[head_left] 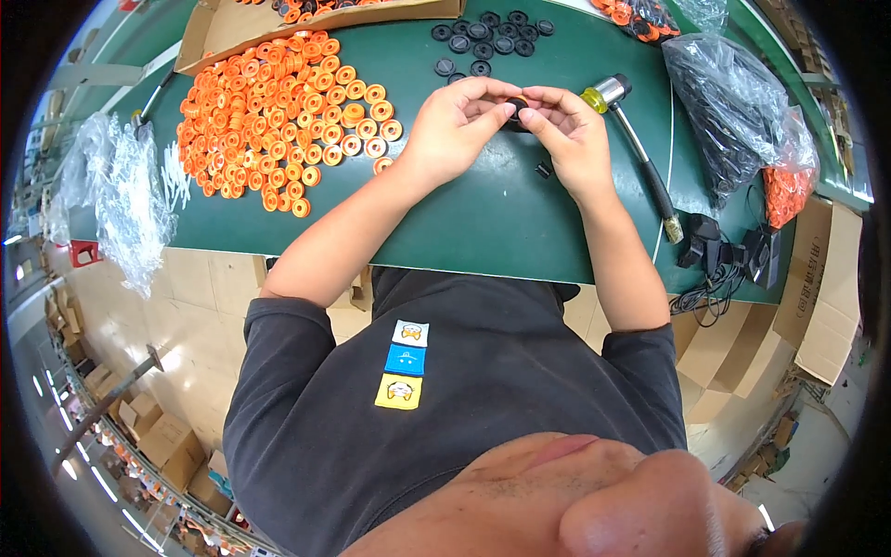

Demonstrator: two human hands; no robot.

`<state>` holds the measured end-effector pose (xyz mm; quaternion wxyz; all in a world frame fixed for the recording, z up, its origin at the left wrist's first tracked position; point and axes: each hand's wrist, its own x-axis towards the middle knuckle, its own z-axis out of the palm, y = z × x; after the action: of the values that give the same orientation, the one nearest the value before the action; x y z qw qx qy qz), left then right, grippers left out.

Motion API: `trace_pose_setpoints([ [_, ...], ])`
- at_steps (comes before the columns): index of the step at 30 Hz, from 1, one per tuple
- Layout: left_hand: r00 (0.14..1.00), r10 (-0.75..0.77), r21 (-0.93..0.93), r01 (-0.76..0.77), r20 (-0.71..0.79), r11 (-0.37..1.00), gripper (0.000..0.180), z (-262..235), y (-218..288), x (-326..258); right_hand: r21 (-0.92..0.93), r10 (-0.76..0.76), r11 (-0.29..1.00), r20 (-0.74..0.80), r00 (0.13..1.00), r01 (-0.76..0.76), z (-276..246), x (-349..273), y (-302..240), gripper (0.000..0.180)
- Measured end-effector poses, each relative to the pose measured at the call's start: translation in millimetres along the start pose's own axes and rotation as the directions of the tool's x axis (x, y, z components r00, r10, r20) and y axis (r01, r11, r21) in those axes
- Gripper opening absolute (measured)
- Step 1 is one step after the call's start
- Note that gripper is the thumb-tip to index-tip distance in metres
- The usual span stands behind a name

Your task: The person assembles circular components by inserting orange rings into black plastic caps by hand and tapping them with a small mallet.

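My left hand [447,130] and my right hand [577,144] meet over the green table [455,223]. Their thumbs and forefingers pinch a small black round part [516,113], mostly covered by the fingers. To the left of my left hand spreads a large heap of orange spool-like wheels [269,121]. Several black round caps [480,31] lie loose just beyond my hands. A small black piece [543,170] rests on the table beneath my right hand. Right of that hand lies a mallet [647,167] with a yellow and black head.
A cardboard tray [209,35] of orange and black parts stands at the back left. Clear plastic wrap [135,204] hangs over the left edge. On the right are a plastic bag of black parts [729,107], an orange bag [789,190], black adapters with cables [710,249] and a cardboard box [817,288].
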<state>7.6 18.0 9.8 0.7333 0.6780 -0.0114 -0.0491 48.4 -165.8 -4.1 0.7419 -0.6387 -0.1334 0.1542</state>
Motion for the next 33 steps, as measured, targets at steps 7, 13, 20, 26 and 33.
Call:
trace_pose_setpoints([
  [7,0.994,0.089,0.179,-0.076,-0.069,0.981,0.023,2,-2,0,-0.067,0.052,0.996,0.016,0.999,-0.051,1,0,1,0.028],
  [13,0.999,0.005,0.096,0.000,-0.054,0.995,0.022,-1,-3,3,-0.050,0.100,0.994,0.026,0.995,-0.099,1,1,1,0.024],
  [20,0.996,-0.034,-0.072,0.028,-0.083,0.997,0.018,0,-19,9,0.011,0.122,0.992,0.042,0.992,-0.123,2,3,8,0.021],
  [26,0.998,-0.054,-0.062,0.052,-0.033,0.997,0.021,-1,-17,13,0.018,0.122,0.992,0.012,0.992,-0.122,4,-1,4,0.019],
  [33,0.998,-0.030,0.079,0.026,0.047,0.997,0.017,-2,-19,6,-0.532,-0.201,0.834,-0.050,0.978,0.145,-26,3,-14,0.028],
])
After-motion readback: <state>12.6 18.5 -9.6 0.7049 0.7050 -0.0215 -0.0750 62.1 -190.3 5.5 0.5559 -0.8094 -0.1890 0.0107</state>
